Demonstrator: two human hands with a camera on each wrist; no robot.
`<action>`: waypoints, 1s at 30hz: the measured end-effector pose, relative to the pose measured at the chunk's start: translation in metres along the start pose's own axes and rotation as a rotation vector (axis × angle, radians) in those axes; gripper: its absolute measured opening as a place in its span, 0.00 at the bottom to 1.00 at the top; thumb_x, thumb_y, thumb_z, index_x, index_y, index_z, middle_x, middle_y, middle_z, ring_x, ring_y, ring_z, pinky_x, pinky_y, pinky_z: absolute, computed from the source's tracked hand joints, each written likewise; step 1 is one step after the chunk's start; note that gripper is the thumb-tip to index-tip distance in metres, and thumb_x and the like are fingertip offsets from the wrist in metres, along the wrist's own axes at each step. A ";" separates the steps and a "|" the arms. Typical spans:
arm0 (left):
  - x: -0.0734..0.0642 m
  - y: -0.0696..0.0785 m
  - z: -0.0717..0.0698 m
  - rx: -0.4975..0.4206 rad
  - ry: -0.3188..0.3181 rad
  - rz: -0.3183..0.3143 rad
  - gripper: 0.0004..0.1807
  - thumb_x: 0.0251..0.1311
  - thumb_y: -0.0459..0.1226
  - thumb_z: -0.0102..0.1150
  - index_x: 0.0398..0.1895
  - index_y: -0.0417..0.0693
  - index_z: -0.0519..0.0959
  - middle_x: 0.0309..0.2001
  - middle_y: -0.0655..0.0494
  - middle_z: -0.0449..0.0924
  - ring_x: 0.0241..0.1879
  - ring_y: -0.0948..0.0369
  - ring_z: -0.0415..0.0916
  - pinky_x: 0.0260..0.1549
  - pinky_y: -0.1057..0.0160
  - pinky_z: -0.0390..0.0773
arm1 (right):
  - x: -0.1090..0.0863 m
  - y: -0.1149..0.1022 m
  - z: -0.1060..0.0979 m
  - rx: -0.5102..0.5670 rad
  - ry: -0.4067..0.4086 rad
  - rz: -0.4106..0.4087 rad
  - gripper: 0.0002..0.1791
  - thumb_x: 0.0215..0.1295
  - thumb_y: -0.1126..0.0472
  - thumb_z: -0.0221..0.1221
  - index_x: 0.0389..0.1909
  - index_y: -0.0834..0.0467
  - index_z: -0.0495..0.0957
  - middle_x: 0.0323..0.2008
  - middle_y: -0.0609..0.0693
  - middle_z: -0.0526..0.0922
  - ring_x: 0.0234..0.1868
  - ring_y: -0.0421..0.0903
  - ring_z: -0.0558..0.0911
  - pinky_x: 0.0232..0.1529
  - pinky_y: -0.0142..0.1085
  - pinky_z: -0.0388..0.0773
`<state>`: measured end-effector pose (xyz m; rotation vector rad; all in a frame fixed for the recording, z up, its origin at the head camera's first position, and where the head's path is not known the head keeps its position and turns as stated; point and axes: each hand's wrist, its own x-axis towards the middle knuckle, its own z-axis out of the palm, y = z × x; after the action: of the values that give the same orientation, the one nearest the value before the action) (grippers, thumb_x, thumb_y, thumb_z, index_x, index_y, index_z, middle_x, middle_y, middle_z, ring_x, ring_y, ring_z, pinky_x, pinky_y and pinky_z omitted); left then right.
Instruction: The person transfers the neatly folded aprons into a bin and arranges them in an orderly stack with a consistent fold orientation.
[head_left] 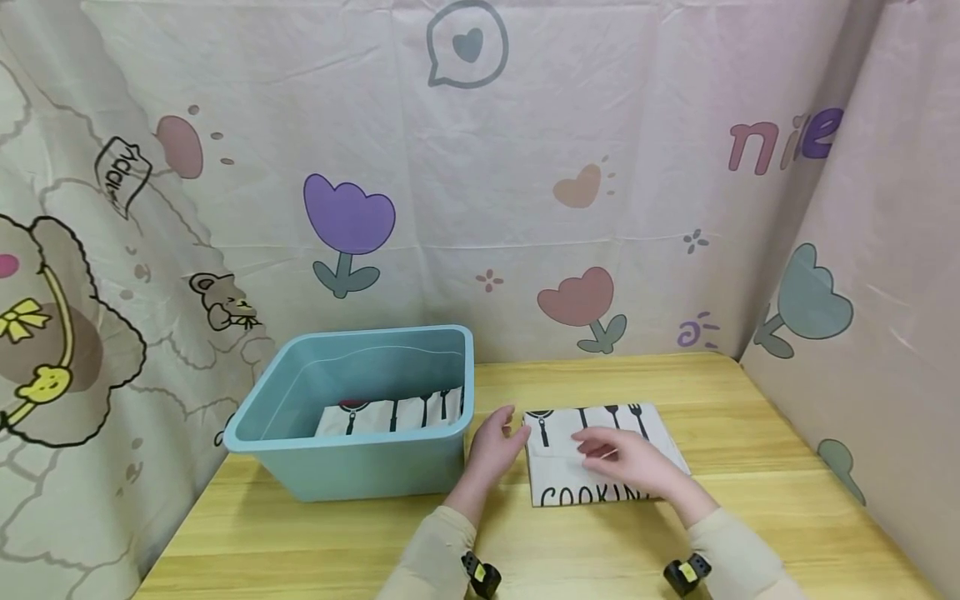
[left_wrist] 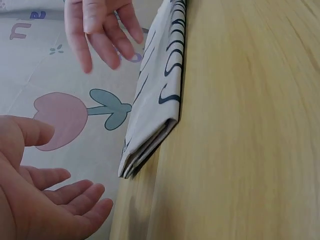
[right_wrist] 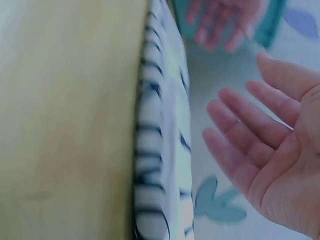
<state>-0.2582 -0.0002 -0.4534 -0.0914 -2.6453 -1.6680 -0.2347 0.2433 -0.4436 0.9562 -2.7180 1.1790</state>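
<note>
A folded white cloth [head_left: 562,467] with black lettering and printed utensils lies flat on the wooden table. Its stacked layers show at the near corner in the left wrist view. My right hand [head_left: 626,458] hovers over the cloth, fingers relaxed and holding nothing. Between the blue bin and the cloth's left edge is my left hand [head_left: 495,446], its fingers loosely spread and nothing in them. In the right wrist view the right palm [right_wrist: 285,165] faces the cloth's printed side.
To the left stands a light blue plastic bin [head_left: 360,471], open at the top. Inside it rests another white cloth [head_left: 408,414] with similar utensil prints. A patterned curtain [head_left: 465,208] hangs behind and along both sides of the table [head_left: 315,542].
</note>
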 end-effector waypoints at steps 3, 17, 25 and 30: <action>0.001 0.000 0.002 -0.053 0.002 -0.049 0.32 0.67 0.45 0.60 0.70 0.38 0.67 0.64 0.41 0.72 0.62 0.44 0.71 0.58 0.48 0.73 | -0.004 0.011 -0.017 0.114 0.070 0.105 0.25 0.68 0.59 0.62 0.61 0.68 0.73 0.47 0.58 0.84 0.47 0.51 0.83 0.49 0.37 0.79; 0.009 0.002 0.012 -0.136 0.024 -0.164 0.34 0.66 0.45 0.60 0.70 0.37 0.65 0.64 0.38 0.71 0.62 0.43 0.70 0.58 0.47 0.73 | -0.028 0.059 -0.073 0.539 0.182 0.370 0.32 0.79 0.58 0.46 0.70 0.78 0.51 0.61 0.77 0.68 0.51 0.47 0.83 0.53 0.41 0.79; 0.016 0.001 0.018 -0.235 0.038 -0.200 0.33 0.67 0.43 0.58 0.69 0.33 0.65 0.63 0.35 0.71 0.61 0.42 0.70 0.59 0.45 0.71 | -0.032 0.075 -0.079 0.429 0.192 0.575 0.34 0.79 0.54 0.47 0.70 0.78 0.52 0.61 0.73 0.71 0.50 0.46 0.82 0.50 0.39 0.80; 0.019 0.001 0.019 -0.270 0.039 -0.239 0.32 0.67 0.42 0.58 0.68 0.30 0.65 0.65 0.33 0.68 0.62 0.41 0.69 0.59 0.44 0.71 | -0.030 0.082 -0.080 0.341 0.197 0.676 0.33 0.78 0.55 0.49 0.68 0.77 0.55 0.59 0.71 0.73 0.47 0.46 0.81 0.44 0.38 0.81</action>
<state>-0.2766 0.0183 -0.4603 0.2628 -2.4682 -2.0673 -0.2719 0.3561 -0.4477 -0.1248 -2.7926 1.7521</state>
